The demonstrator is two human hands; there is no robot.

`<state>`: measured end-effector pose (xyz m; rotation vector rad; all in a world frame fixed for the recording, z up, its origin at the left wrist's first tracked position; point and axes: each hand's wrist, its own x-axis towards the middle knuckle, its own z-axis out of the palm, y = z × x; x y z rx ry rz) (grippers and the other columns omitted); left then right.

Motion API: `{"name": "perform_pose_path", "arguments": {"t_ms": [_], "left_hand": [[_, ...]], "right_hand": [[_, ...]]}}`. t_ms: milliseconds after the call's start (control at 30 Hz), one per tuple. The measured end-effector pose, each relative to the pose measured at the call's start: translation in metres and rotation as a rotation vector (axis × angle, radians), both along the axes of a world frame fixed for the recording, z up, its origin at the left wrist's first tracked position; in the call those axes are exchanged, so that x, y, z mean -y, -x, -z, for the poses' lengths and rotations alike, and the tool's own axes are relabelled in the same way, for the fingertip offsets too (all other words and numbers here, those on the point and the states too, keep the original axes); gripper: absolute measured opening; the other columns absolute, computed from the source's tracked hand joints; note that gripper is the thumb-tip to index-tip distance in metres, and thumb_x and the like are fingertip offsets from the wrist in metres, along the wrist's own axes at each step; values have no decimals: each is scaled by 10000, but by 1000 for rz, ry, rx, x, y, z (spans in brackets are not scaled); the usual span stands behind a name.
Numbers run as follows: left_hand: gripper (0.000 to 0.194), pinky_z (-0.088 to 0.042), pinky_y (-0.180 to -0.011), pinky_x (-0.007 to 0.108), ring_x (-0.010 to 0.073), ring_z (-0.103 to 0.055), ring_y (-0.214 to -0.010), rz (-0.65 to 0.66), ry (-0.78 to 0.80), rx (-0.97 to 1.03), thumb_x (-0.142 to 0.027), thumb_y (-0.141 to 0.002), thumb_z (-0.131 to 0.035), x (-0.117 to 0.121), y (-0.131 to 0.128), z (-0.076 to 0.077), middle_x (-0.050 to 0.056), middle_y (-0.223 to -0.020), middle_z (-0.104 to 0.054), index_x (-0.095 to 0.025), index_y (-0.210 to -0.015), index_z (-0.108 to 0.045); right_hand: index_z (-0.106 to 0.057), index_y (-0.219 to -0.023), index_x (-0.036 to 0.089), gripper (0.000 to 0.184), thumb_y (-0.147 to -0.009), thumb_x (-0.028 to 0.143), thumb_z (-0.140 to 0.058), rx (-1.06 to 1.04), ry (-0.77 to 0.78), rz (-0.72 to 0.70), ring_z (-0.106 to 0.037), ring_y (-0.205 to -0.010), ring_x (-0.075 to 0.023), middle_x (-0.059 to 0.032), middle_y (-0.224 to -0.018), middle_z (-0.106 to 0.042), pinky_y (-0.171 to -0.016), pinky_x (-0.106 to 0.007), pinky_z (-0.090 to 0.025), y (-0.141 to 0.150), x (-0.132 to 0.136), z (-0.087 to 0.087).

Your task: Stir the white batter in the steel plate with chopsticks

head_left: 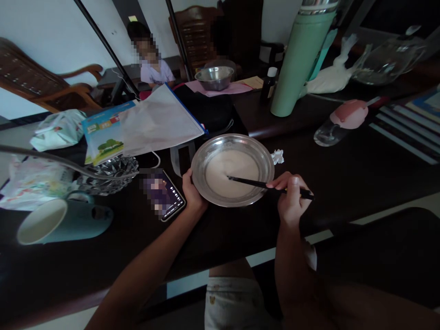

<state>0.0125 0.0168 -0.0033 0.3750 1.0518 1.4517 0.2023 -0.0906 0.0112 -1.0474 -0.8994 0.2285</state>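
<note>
A wide-rimmed metal bowl (267, 181) stands on the dark table, holding a smooth, off-white liquid mixture (220, 176). My left hand (194, 192) grips the bowl's left rim, thumb on top and the other fingers hidden beneath. In my right hand (291, 197) are dark chopsticks (252, 182), held slantwise; I cannot tell whether there is one or a pair. Their tips dip into the mixture near its middle. Just left of my left hand lies a phone (165, 195) with its screen lit. Crumpled white tissue (277, 156) touches or nearly touches the bowl's right side.
Left are a light-blue mug (79, 224), a cut-glass dish (113, 176) and a zip document pouch (158, 123). Behind stand a second metal bowl (215, 78), a dark bottle (267, 87) and a tall green flask (299, 59). A pink-topped cup (340, 121) lies right. A person (154, 71) sits beyond the table.
</note>
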Motion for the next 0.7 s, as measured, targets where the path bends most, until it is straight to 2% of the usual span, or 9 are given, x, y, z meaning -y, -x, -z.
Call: {"name": "perform_pose_path", "arguments": {"t_ms": [100, 167, 267, 333, 433, 533, 633, 700], "left_hand": [[248, -565, -806, 353, 253, -736, -818, 0, -6, -4, -494, -766, -744, 0, 0, 0, 6, -743, -733, -250, -747, -707], [245, -567, -808, 357, 263, -743, -847, 4, -4, 0, -493, -772, -735, 0, 0, 0, 10, -754, -740, -250, -756, -710], [254, -576, -797, 352, 260, -749, -836, 23, 3, 13, -497, -774, -735, 0, 1, 0, 10, -756, -750, -244, -766, -727], [248, -580, -773, 340, 241, -738, -784, 17, 5, 19, -489, -770, -747, 0, 1, 0, 5, -741, -753, -242, -751, -733], [241, -591, -762, 333, 235, -736, -764, -1, 6, 27, -477, -776, -749, 1, 0, -1, 5, -721, -757, -245, -716, -729], [233, -595, -764, 330, 238, -742, -772, -8, 8, 38, -463, -792, -732, 1, -2, -3, 7, -717, -762, -244, -713, -742], [225, -582, -735, 312, 218, -716, -724, -19, 11, 46, -450, -800, -725, 1, -2, -4, -1, -704, -757, -244, -709, -741], [226, -576, -730, 309, 216, -711, -720, -14, 17, 47, -453, -803, -722, 1, -2, -4, -2, -706, -759, -245, -715, -735]], "right_hand": [[-694, -718, 261, 456, -1089, 516, -621, 110, 68, -75, -736, -695, -208, -2, -680, -736, -685, -382, -565, -2, 0, 0], [-717, -743, 263, 430, -1086, 508, -631, 153, 92, -42, -757, -761, -217, -9, -733, -771, -733, -393, -579, -2, 1, 0], [-682, -699, 252, 479, -1105, 493, -598, 80, 27, 34, -726, -677, -195, -6, -699, -756, -673, -368, -542, -2, 1, 1], [-653, -670, 249, 507, -1114, 483, -582, 23, -16, 6, -693, -604, -179, 4, -654, -731, -623, -352, -513, -2, 1, 2], [-686, -703, 256, 464, -1101, 483, -607, 78, 30, -87, -723, -653, -196, 2, -683, -754, -654, -367, -540, -1, 1, 1], [-724, -750, 262, 421, -1092, 485, -624, 152, 85, -64, -759, -761, -217, -9, -758, -791, -726, -391, -567, -2, 1, 0], [-686, -699, 249, 480, -1112, 473, -591, 68, 26, 6, -724, -680, -194, -7, -705, -759, -677, -369, -535, -2, 2, 0], [-657, -666, 246, 515, -1117, 482, -578, 21, -6, -10, -694, -616, -185, -1, -645, -716, -630, -358, -511, -1, 1, 1]]}}
